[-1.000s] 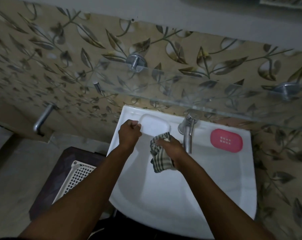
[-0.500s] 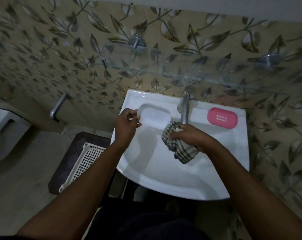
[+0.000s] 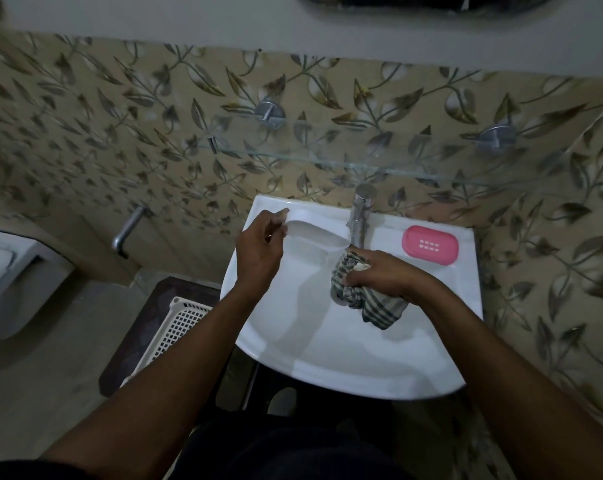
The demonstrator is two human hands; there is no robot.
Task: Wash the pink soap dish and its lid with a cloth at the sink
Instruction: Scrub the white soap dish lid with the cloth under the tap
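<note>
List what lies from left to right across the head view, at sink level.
White basket → left hand → white lid → tap → pink soap dish. The right hand and cloth overlap the tap, so they are left out.

Within the basin [image 3: 327, 348] we find bare room toward 6 o'clock; the tap [image 3: 360, 216] blocks 12 under the glass shelf [image 3: 414, 161], the pink soap dish [image 3: 430, 244] 2 o'clock.
</note>
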